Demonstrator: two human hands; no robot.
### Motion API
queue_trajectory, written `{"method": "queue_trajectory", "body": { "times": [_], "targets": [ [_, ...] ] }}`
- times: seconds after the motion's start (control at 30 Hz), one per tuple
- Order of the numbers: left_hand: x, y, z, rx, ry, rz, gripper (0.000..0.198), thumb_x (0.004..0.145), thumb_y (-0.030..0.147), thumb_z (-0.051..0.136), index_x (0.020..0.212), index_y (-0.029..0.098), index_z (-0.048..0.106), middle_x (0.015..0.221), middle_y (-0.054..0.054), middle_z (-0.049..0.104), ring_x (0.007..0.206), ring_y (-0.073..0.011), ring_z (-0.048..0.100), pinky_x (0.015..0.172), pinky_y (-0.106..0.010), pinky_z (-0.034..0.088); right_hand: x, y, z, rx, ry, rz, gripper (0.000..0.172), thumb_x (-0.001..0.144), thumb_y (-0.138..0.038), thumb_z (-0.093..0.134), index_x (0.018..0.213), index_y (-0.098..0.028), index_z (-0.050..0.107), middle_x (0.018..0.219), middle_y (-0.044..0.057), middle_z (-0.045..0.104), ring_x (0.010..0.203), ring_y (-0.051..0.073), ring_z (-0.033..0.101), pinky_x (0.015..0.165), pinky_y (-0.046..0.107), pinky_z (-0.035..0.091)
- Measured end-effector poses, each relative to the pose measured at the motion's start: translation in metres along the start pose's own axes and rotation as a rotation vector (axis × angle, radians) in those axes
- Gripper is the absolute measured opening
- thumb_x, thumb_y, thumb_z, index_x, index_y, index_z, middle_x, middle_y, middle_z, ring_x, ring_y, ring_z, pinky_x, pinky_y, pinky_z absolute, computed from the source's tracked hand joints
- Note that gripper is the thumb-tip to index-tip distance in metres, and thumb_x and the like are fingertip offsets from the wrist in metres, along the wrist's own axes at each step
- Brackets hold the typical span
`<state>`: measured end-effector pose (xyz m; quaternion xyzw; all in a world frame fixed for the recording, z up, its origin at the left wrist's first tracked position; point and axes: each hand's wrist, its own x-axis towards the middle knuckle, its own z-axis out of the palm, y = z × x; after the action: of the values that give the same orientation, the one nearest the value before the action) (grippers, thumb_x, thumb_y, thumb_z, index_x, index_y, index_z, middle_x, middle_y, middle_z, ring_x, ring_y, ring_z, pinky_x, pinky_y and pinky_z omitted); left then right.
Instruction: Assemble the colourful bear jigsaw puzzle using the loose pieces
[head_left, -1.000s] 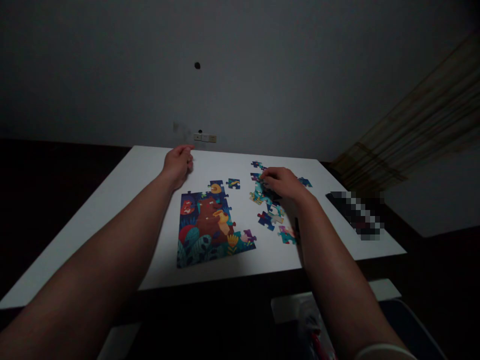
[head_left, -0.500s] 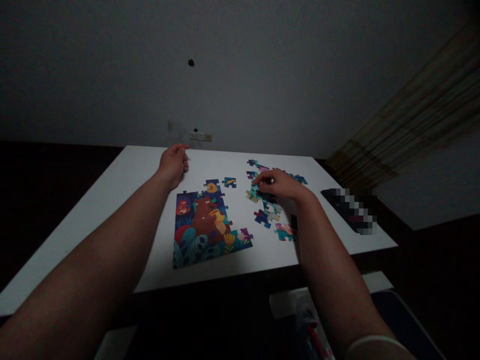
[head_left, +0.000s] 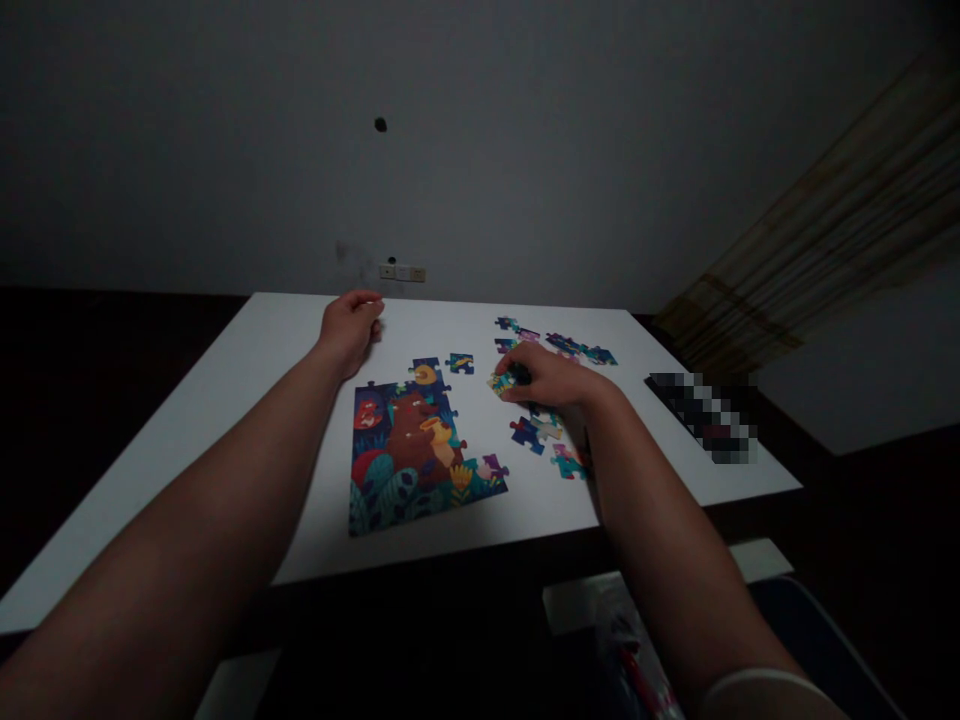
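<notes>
**Right hand** (head_left: pixel 551 378): lay low on the table (head_left: pixel 247 400), right of the puzzle (head_left: pixel 412 450). Fingers were curled together, with thumb and fingertips seemingly pinching a pale piece (head_left: pixel 501 382) at the hand's left end. Dim light left the grip only probable.

**Piece**: sat at the near-left edge of the loose pieces (head_left: pixel 529 433), apart from the puzzle's right border and touching or barely off the tabletop.

**Left hand** (head_left: pixel 351 325): rested on the table beyond the puzzle's far-left corner. Fingers were folded loosely inward, and nothing showed in them.

**Handling note (judgement)**: a thin card piece was best taken by its edges and lifted straight up, so the neighbours under the palm were not dragged. Turning it picture-up to check its tabs against the puzzle's open right side would have suited. The left hand was placed to steady the puzzle.

**Edges**: the puzzle's near border lay close to the table's near edge. A purple piece (head_left: pixel 495 467) touched its lower right corner. A single piece (head_left: pixel 459 363) sat just off its far side. More pieces (head_left: pixel 570 345) lay further back.

**Open room**: a bare strip ran between the puzzle and the loose pieces. A wide bare area lay left of the puzzle. A blurred dark object (head_left: pixel 705 412) sat near the right edge, well apart from the hand.
</notes>
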<state>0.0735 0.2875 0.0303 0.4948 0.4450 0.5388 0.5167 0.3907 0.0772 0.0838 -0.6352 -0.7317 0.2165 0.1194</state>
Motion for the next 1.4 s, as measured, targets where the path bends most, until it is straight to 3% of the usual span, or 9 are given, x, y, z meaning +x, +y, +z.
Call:
{"method": "queue_trajectory", "body": {
  "times": [0.17, 0.27, 0.4, 0.6, 0.83, 1.0, 1.13, 1.3, 1.4],
  "targets": [
    [-0.001, 0.001, 0.001, -0.002, 0.016, 0.001, 0.021, 0.088, 0.016, 0.093, 0.099, 0.022, 0.076, 0.087, 0.002, 0.068, 0.065, -0.0124, 0.060, 0.057, -0.023, 0.051, 0.008, -0.003, 0.005, -0.040, 0.165, 0.018, 0.018, 0.116, -0.025, 0.082, 0.129, -0.024, 0.094, 0.143, 0.014, 0.095, 0.133, 0.033, 0.084, 0.123, 0.042, 0.063],
    [0.000, 0.001, 0.001, 0.007, 0.011, 0.007, 0.018, 0.091, 0.016, 0.092, 0.100, 0.023, 0.077, 0.085, 0.002, 0.066, 0.065, -0.0125, 0.059, 0.056, -0.022, 0.050, 0.011, 0.001, 0.005, -0.035, 0.320, 0.081, 0.025, 0.122, -0.031, 0.072, 0.128, -0.027, 0.096, 0.137, 0.012, 0.097, 0.123, 0.033, 0.087, 0.115, 0.043, 0.066],
    [-0.001, 0.000, 0.000, 0.015, 0.003, 0.018, 0.016, 0.093, 0.017, 0.089, 0.101, 0.024, 0.078, 0.084, 0.003, 0.066, 0.061, -0.0122, 0.056, 0.053, -0.023, 0.048, 0.011, 0.004, 0.005, -0.030, 0.432, 0.065, 0.035, 0.124, -0.032, 0.063, 0.130, -0.021, 0.096, 0.131, 0.014, 0.097, 0.118, 0.033, 0.087, 0.110, 0.042, 0.065],
    [-0.001, 0.000, -0.001, 0.029, -0.008, 0.014, 0.013, 0.095, 0.019, 0.086, 0.103, 0.025, 0.079, 0.079, 0.003, 0.063, 0.058, -0.0130, 0.052, 0.050, -0.024, 0.044, 0.009, 0.004, 0.003, -0.071, 0.444, 0.134, 0.038, 0.124, -0.030, 0.061, 0.137, -0.022, 0.096, 0.136, 0.014, 0.098, 0.128, 0.035, 0.088, 0.110, 0.041, 0.064],
    [-0.001, -0.001, 0.001, 0.030, 0.017, 0.028, 0.016, 0.094, 0.021, 0.093, 0.100, 0.026, 0.078, 0.075, 0.005, 0.057, 0.059, -0.0130, 0.049, 0.052, -0.024, 0.047, 0.005, 0.000, -0.003, -0.147, 0.523, 0.481, 0.049, 0.129, -0.034, 0.050, 0.157, -0.026, 0.090, 0.161, 0.017, 0.092, 0.146, 0.039, 0.084, 0.117, 0.046, 0.064],
    [0.000, 0.000, 0.000, 0.034, 0.004, 0.010, 0.017, 0.093, 0.023, 0.095, 0.100, 0.025, 0.079, 0.075, 0.004, 0.060, 0.062, -0.0140, 0.054, 0.055, -0.025, 0.050, 0.004, 0.007, -0.005, -0.102, 0.531, 0.710, 0.050, 0.126, -0.029, 0.049, 0.154, -0.020, 0.090, 0.164, 0.024, 0.089, 0.150, 0.041, 0.081, 0.120, 0.048, 0.063],
    [-0.001, 0.001, -0.001, 0.020, -0.005, 0.008, 0.024, 0.088, 0.025, 0.100, 0.101, 0.023, 0.079, 0.081, 0.003, 0.067, 0.065, -0.0137, 0.059, 0.060, -0.025, 0.053, 0.000, 0.016, -0.007, -0.064, 0.514, 0.710, 0.046, 0.126, -0.032, 0.053, 0.147, -0.015, 0.090, 0.159, 0.030, 0.088, 0.141, 0.042, 0.083, 0.114, 0.048, 0.063],
    [-0.004, 0.003, -0.001, 0.029, 0.001, 0.009, 0.031, 0.083, 0.028, 0.105, 0.099, 0.022, 0.079, 0.085, 0.001, 0.071, 0.066, -0.0134, 0.062, 0.063, -0.026, 0.053, 0.000, 0.018, -0.008, -0.045, 0.512, 0.660, 0.035, 0.123, -0.032, 0.060, 0.141, -0.019, 0.088, 0.144, 0.026, 0.093, 0.134, 0.039, 0.082, 0.109, 0.045, 0.062],
    [-0.005, 0.003, -0.001, 0.040, -0.013, 0.014, 0.032, 0.083, 0.029, 0.107, 0.098, 0.023, 0.079, 0.084, 0.000, 0.071, 0.067, -0.0143, 0.062, 0.063, -0.026, 0.052, -0.002, 0.011, -0.012, -0.008, 0.413, 0.521, 0.023, 0.112, -0.022, 0.074, 0.130, -0.020, 0.090, 0.139, 0.020, 0.095, 0.131, 0.036, 0.083, 0.111, 0.041, 0.063]
  ]
}}
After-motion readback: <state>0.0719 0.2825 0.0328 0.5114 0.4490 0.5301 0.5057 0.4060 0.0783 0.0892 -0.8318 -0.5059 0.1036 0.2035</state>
